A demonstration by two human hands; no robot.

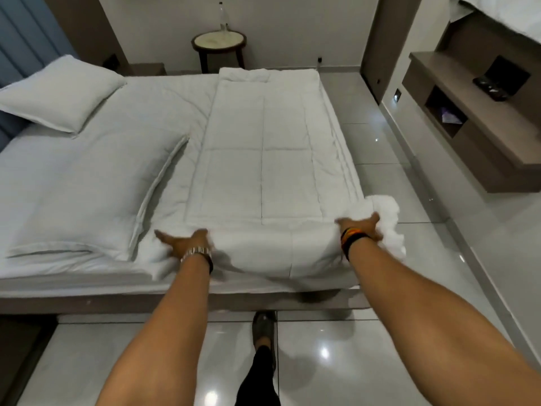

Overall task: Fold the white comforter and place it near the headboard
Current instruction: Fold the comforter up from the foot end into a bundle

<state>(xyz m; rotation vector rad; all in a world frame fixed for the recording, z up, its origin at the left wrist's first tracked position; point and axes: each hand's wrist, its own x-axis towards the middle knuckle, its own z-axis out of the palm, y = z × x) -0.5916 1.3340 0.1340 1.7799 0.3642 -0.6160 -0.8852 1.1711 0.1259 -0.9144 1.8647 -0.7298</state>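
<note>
The white comforter lies folded into a long strip along the foot end of the bed, reaching from the far side to the near edge. My left hand, with a metal watch at the wrist, grips the near-left corner of the strip. My right hand, with dark bands at the wrist, grips the near-right corner, where the bunched fabric hangs past the mattress corner. The blue padded headboard stands at the far left, behind the pillows.
Two white pillows lie on the sheet at the left. A round side table with a bottle stands by the far wall. A wall-mounted shelf unit is on the right. Glossy tiled floor lies below me, with my foot near the bed frame.
</note>
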